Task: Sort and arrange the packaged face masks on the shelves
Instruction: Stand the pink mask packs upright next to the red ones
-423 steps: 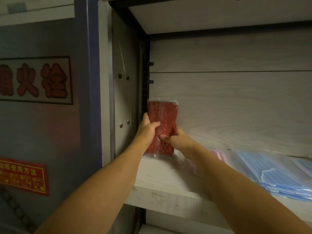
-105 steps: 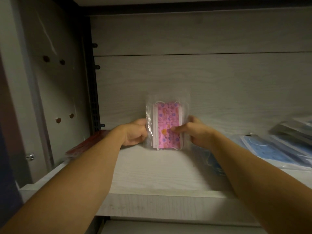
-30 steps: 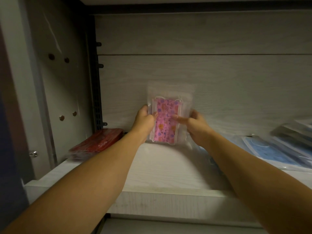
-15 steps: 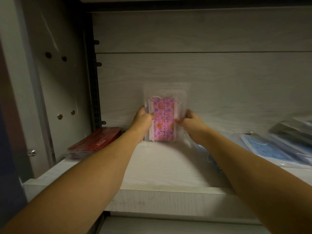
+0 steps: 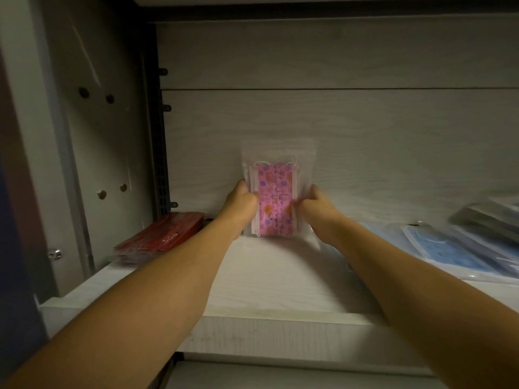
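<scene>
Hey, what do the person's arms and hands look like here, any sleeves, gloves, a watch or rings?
Both arms are bare from the bottom of the frame up to the wrists: no sleeve shows. The left hand and the right hand wear no gloves. No watch, bracelet or band is at either wrist. The fingers are blurred and partly hidden, so rings cannot be ruled out.

We face a dim, pale wood-grain shelf [image 5: 280, 287] with a seamed back panel [image 5: 337, 116] behind it, a grey side panel [image 5: 112, 141] with holes to its left, and another board [image 5: 309, 0] above.
</scene>
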`<state>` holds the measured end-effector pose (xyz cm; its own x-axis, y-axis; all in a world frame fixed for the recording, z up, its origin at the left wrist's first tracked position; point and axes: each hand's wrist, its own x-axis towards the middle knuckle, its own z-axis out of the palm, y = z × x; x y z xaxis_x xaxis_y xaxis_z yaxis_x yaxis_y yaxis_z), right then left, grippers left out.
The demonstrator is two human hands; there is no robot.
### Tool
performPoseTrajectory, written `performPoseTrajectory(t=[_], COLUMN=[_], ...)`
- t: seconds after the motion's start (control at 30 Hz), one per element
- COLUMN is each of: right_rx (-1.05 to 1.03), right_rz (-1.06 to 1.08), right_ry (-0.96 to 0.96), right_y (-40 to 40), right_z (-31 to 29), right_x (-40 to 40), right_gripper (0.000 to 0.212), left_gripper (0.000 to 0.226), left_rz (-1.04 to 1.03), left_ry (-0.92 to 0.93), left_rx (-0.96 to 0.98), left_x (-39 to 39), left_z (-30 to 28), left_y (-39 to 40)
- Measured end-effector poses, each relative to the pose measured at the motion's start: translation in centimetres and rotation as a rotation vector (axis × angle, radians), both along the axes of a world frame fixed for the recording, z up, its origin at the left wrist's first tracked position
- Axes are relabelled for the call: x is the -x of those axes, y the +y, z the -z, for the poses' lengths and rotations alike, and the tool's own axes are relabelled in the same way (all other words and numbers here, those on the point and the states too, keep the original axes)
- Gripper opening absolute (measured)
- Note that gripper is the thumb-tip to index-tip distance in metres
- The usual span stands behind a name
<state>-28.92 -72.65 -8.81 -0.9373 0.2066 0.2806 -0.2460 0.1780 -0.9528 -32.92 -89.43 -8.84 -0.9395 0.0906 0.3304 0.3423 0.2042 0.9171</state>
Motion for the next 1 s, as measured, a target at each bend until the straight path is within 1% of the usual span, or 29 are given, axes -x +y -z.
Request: performPoseTrajectory(t=[0.1, 0.27, 0.37, 0.43, 0.57, 0.67, 0.73, 0.83, 0.9, 1.0], right_rx=[0.018, -0.036, -0.056, -0.063, -0.062, -0.018, -0.008, -0.04, -0.056, -0.13], right_rz=[0.019, 0.011, 0.016, 0.017, 0.024, -0.015, -0.056, -0.022, -0.009, 0.028], right_ry=[0.023, -0.03, -0.031, -0.026, 0.011, 0.045, 0.032, 0.015, 0.035, 0.037], right_y=[0.0, -0.1, 0.0, 0.0, -0.1, -0.1, 0.1, 0.5, 0.5, 0.3], right_z=[-0.2, 0.1, 0.1, 0.2, 0.0, -0.3, -0.6, -0.7, -0.6, -0.4], right_x=[0.1, 0.2, 0.4, 0.4, 0.0, -0.5, -0.7, -0.7, -0.7, -0.5], right_gripper=[0.042, 0.05, 0.051, 0.052, 0.05, 0.05, 0.044, 0.034, 0.032, 0.029], left_gripper=[0.038, 0.047, 0.057, 0.054, 0.051, 0.042, 0.036, 0.034, 0.031, 0.035], left_rz=[-0.04, -0.099, -0.108, -0.113, -0.123, -0.099, -0.09, -0.082, -0.074, -0.066], left_ry=[0.048, 0.043, 0.034, 0.038, 0.061, 0.088, 0.076, 0.067, 0.067, 0.089], left_rx=[0.037, 0.131, 0.147, 0.149, 0.124, 0.041, -0.025, -0.087, -0.091, -0.039], left_x=[-0.5, -1.2, -1.4, -1.4, -1.3, -1.3, -1.4, -1.3, -1.1, -0.8], left_z=[-0.5, -0.6, -0.6, -0.6, -0.5, -0.8, -1.0, -0.9, -0.8, -0.6], left_y=[0.0, -0.1, -0.1, -0.2, -0.3, -0.3, -0.5, -0.9, -0.9, -0.6])
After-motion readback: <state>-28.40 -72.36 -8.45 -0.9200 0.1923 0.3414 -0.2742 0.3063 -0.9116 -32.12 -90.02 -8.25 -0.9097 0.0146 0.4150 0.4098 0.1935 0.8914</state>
